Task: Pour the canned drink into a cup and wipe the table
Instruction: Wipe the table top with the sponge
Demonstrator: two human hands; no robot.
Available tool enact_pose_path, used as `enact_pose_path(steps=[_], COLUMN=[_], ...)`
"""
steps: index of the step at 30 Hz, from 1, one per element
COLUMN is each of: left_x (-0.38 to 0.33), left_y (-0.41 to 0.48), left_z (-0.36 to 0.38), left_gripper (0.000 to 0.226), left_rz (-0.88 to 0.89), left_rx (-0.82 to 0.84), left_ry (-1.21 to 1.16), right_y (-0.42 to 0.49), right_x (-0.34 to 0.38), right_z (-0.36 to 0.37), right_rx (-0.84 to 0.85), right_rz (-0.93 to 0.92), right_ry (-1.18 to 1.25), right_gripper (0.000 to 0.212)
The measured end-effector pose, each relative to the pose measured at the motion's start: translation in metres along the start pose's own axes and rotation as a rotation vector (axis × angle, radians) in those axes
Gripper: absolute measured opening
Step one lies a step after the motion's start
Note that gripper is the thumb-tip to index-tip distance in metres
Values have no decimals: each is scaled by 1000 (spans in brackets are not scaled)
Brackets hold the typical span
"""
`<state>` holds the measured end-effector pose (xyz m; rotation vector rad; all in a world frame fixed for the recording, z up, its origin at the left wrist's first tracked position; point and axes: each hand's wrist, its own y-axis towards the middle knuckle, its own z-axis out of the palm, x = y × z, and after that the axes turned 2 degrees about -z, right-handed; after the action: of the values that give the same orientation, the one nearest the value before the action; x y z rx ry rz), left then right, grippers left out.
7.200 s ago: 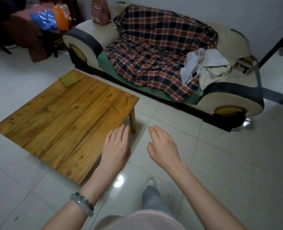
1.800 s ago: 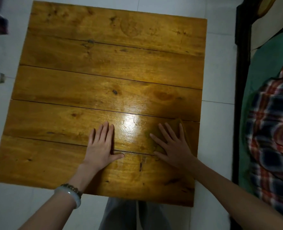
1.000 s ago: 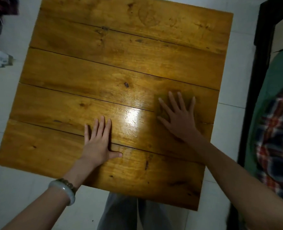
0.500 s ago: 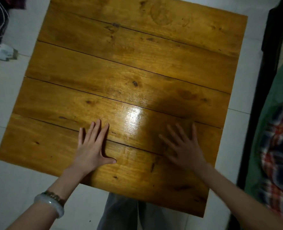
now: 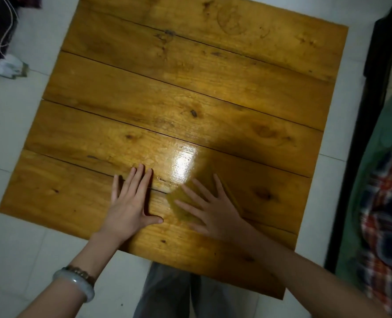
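Thin yellow-green wiping cloth (image 5: 177,196) lies flat on the near part of the glossy orange-brown plank tabletop (image 5: 167,99). It is probably soft, light and easily bunched. The left hand (image 5: 128,210) rests flat just beside it, fingers straight. The right hand (image 5: 218,216) presses on it, fingers spread wide. Broad palm pressure should suit it best.

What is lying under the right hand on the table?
A yellowish cloth lies flat under the right hand on the wooden table, its edges showing around the hand. The palm covers its middle.
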<state>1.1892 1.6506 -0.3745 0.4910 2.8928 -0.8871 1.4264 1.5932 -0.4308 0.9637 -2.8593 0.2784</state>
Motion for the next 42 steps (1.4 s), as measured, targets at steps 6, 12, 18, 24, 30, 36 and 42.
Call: enact_pose_path(steps=[6,12,18,24,30,36,42], left_x=[10,27,37,39,38,37,39], left_y=[1,-3,-8,-7,-7,-10,-9], left_z=[3,2,1,5,5,6,8], left_gripper=[131,131,131,132,134,137,128], left_rz=[17,-67,-84,-75,-74,-111,-85], left_rx=[-5,-45,-18,3,-18,-21,-6], left_ry=[49,45,36,56,21,4,36], right_y=[-17,131,72,-1,134,142,-15], right_x=[-105,-91,9,-70,-98,-11,-28], right_z=[-17,-34,-9,-14,-36,-18,-11], right_rx=[36,-11,73,85,17,17,116], right_rz=[156,408,-157,-161,214,-58,-201], right_ry=[-92,-40,-1,-109,-71,-20,-86], right_gripper=[65,65,68,73,63,65,71])
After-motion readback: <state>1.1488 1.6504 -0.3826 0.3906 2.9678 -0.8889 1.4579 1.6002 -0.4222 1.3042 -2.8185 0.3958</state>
